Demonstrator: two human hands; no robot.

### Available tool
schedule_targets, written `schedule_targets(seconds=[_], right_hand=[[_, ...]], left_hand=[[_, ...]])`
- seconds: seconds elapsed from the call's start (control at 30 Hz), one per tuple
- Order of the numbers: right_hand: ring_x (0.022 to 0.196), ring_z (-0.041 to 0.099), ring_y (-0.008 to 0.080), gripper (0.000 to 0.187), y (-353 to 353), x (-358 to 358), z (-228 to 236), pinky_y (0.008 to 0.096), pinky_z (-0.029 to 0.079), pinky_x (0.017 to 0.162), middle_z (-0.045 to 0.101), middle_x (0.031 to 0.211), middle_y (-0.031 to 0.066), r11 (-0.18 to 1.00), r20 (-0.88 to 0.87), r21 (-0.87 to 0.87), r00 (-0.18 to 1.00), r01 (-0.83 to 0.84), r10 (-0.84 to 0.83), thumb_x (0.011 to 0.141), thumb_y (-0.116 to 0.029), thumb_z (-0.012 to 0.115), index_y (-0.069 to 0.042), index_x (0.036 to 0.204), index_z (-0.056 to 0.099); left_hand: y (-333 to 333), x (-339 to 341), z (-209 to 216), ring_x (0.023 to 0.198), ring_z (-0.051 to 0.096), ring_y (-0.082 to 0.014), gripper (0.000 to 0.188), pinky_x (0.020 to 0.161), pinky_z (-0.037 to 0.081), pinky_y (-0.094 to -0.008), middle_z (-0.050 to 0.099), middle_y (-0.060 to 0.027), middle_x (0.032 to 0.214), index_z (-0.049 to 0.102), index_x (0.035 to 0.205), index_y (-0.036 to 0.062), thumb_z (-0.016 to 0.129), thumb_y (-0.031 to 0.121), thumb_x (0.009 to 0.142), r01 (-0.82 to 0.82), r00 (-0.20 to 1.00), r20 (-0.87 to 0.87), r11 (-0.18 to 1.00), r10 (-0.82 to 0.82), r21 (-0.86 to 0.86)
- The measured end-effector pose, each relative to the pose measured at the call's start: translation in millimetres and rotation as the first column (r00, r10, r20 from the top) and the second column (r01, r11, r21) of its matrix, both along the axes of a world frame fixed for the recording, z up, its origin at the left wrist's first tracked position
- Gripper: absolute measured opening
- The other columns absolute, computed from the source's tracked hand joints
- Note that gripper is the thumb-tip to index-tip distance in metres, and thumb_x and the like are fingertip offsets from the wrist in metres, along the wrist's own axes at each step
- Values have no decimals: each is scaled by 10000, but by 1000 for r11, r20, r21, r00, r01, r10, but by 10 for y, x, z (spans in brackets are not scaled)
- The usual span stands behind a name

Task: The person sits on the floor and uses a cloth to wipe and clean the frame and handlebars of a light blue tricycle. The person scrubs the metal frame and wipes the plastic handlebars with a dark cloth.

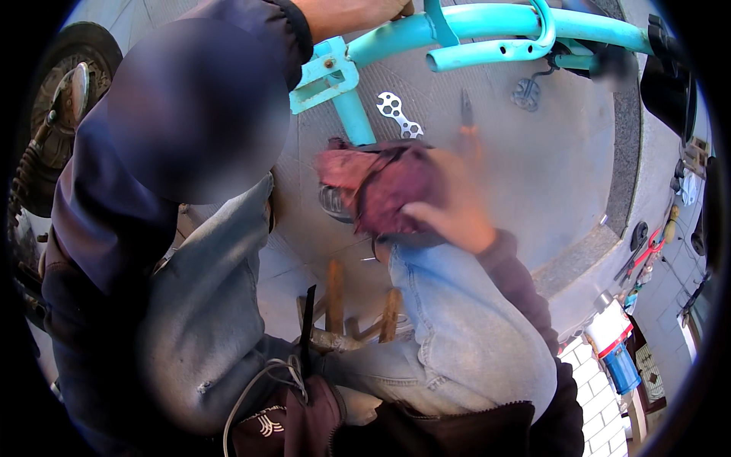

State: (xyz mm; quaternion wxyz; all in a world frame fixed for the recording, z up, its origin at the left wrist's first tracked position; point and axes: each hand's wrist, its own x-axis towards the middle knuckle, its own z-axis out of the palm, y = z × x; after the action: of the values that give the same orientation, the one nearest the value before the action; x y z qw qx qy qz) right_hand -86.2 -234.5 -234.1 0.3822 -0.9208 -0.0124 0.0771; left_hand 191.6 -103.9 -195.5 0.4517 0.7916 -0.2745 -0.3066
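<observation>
My right hand (459,207) is closed on a bunched dark red cloth (396,186), thumb on top; the hand is a little blurred. The cloth lies over the lower end of the turquoise bicycle frame (487,23), hiding what is beneath it. At the upper edge my left hand (350,14) has its fingers curled at the top tube, partly cut off by the picture's edge. Beyond the cloth, a flat silver multi-hole wrench (400,116) rests on the floor. A pointed tool with an orange handle (467,114) lies to its right, near my right hand.
A pedal (525,94) shows beneath the frame at upper right. A wheel (68,114) stands at far left. Wooden stool legs (335,297) show between my knees. Along the right side are red-handled tools (649,251) and a blue and white canister (618,354).
</observation>
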Motion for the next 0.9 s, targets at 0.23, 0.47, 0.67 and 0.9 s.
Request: schedule_targets(seconds=[0.23,0.47,0.67,0.9], right_hand=[[931,653,137,258,-116,-193,-441,295,499,852,719,1001,102,934,-23,46,935,355,-355,892,1,617,44,1146,634],[925,629,103,290,-137,403,-174,278,507,830,708,1027,60,750,-284,461,879,475,-382,883,-105,673,51,1128,654],[956,672,247,355,372,1006,-357,351,508,856,707,1042,169,811,-427,404,871,423,-242,821,-223,726,1,1089,660],[895,627,425,385,558,946,-647,481,483,785,637,943,244,905,-311,300,928,301,-206,779,-307,726,17,976,663]], left_hand=[[45,22,45,604,596,-254,462,618,490,-394,605,-138,681,579,898,-37,319,317,1042,85,995,56,995,-82,-61],[66,85,-39,612,633,-300,285,573,497,-404,619,-174,696,504,907,-21,358,201,1012,192,956,229,981,-184,-14],[64,141,-140,645,638,-313,209,608,494,-413,620,-170,722,506,986,-27,442,171,978,296,888,374,955,-267,-23],[828,220,-214,742,619,-299,223,659,462,-395,624,-178,799,570,823,-26,557,153,956,-277,860,473,954,194,113]])
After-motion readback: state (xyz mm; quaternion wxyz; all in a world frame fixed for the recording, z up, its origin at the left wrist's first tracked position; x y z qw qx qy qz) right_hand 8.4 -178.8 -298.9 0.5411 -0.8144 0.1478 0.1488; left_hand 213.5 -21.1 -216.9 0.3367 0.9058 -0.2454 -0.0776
